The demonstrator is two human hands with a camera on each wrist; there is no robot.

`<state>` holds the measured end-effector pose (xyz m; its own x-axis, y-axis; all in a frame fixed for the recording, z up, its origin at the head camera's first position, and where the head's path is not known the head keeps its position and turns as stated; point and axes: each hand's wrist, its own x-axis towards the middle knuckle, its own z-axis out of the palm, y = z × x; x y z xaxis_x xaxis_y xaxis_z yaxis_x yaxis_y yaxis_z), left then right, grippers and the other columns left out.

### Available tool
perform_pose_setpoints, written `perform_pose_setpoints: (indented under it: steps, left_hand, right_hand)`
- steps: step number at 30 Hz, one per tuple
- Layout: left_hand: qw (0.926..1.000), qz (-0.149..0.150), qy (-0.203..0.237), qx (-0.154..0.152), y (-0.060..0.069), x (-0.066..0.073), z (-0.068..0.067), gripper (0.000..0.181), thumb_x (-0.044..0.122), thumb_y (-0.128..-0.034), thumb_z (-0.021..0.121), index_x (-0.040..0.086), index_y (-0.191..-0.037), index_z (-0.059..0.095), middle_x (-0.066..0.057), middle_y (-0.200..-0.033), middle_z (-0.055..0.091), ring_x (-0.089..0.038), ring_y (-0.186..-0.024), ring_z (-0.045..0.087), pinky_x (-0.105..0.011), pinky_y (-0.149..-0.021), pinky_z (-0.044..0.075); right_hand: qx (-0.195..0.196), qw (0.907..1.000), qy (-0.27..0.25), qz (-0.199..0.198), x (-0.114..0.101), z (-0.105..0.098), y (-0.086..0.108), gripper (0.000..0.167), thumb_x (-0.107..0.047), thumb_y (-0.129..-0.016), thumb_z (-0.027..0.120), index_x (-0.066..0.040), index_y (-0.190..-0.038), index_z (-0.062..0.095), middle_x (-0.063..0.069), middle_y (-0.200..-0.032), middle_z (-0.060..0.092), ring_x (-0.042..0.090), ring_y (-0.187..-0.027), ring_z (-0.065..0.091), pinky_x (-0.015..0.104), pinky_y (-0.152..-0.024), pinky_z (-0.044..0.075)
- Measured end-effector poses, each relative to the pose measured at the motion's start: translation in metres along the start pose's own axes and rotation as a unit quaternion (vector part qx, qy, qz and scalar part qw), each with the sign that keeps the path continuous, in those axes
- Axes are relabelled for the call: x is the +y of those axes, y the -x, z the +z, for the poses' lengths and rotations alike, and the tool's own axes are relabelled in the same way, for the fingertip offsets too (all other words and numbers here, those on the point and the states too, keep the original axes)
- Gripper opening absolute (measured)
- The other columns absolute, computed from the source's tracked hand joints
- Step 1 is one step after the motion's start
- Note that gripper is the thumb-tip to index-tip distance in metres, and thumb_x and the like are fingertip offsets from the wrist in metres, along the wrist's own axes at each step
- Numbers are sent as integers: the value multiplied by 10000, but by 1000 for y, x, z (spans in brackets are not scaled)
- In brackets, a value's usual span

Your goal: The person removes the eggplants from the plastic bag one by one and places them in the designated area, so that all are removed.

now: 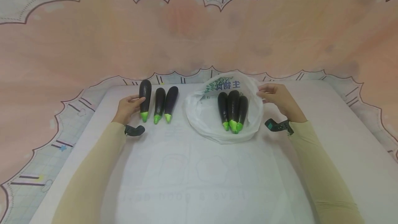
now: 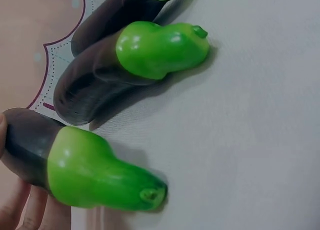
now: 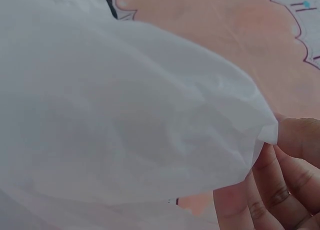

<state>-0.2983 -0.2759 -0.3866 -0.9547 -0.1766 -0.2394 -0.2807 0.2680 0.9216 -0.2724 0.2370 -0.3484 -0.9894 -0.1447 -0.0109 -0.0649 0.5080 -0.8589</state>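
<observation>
My left hand point(image 1: 129, 107) grips the leftmost dark eggplant point(image 1: 145, 100) by its side, thumb on top; its green end point(image 2: 100, 172) points down toward the table's front. Two more eggplants point(image 1: 160, 103) point(image 2: 90, 85) lie just right of it. With thumb and fingers my right hand point(image 1: 277, 99) point(image 3: 272, 177) pinches the right edge of a white plastic bag point(image 1: 202, 120) point(image 3: 125, 105). The bag's mouth is spread wide, and three eggplants point(image 1: 233, 108) lie side by side inside, green ends toward the front.
A white cover point(image 1: 186, 172) with faint printing lies over the table. Behind and along the left and right edges hangs a peach-coloured cloth point(image 1: 174, 37) with a scalloped pattern. Each wrist carries a small black device point(image 1: 134, 130).
</observation>
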Motion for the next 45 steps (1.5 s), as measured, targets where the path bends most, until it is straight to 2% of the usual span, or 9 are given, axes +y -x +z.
perform_pose_setpoints:
  steps: [1,4,6,8,18,30,35,38,45]
  left_hand:
    - [10000,-24,-35,21,-1,0,0,674,331,-905,603,19,-1439,332,-207,-1441,419,-1,-877,571,-201,-967,503]
    - [9999,-67,-112,57,-2,-1,1,666,344,-912,591,21,-1437,337,-205,-1433,432,-159,-1065,616,-244,-1014,480]
    - [9997,-134,-176,89,-3,-2,2,672,361,-911,588,26,-1438,339,-203,-1429,438,-251,-1217,552,-278,-1049,455]
    - [9996,-192,-181,126,-4,-3,3,667,360,-911,588,24,-1434,346,-207,-1422,444,-293,-1291,478,-285,-1058,446]
    - [9990,-397,-18,225,-10,-7,7,619,279,-915,601,-13,-1410,371,-220,-1457,386,-294,-1320,443,-298,-1087,415]
    - [9977,-538,-263,312,-10,-6,10,601,250,-912,606,-21,-1400,384,-212,-1463,380,-293,-1314,456,-314,-1092,417]
    - [9965,-602,-436,377,-9,-5,11,595,258,-913,605,-8,-1400,391,-209,-1459,389,-292,-1302,470,-319,-1091,419]
    - [9971,-541,-453,289,-8,-4,11,592,242,-918,598,-20,-1403,382,-217,-1467,372,-299,-1314,455,-326,-1099,410]
    - [9980,-435,-409,-186,-8,-5,6,583,158,-934,567,-32,-1429,324,-228,-1499,305,-314,-1358,389,-345,-1132,366]
  right_hand:
    - [-20,10000,6,-18,0,0,0,411,-260,-923,599,19,-1225,574,14,-1114,652,1,-880,579,257,-802,573]
    - [0,10000,-30,-27,-1,-1,0,402,-259,-923,601,16,-1215,580,-18,-1085,655,2,-875,586,261,-804,573]
    - [3,10000,-57,-51,-1,-1,0,397,-248,-922,602,23,-1212,579,-39,-1065,655,2,-866,590,247,-789,574]
    - [27,10000,-86,-42,-2,-1,1,387,-234,-919,607,26,-1205,583,-34,-1059,659,0,-854,595,239,-778,576]
    - [-19,10000,-69,-37,-2,-2,2,412,-259,-920,606,27,-1214,572,-83,-1032,638,3,-865,592,239,-792,576]
    - [17,9996,-266,-48,1,-1,1,397,-204,-915,613,56,-1212,566,-165,-958,632,-17,-833,596,195,-738,573]
    - [-5,9998,-185,-11,2,-1,0,403,-212,-921,604,46,-1227,560,-134,-998,634,-18,-839,591,198,-748,572]
    - [-2,9999,-131,-13,2,-2,1,405,-227,-922,603,37,-1226,566,-97,-1034,641,-17,-848,590,208,-760,574]
    - [31,10000,-47,-42,2,-1,1,408,-254,-921,605,30,-1213,575,-67,-1050,645,-10,-863,590,216,-770,576]
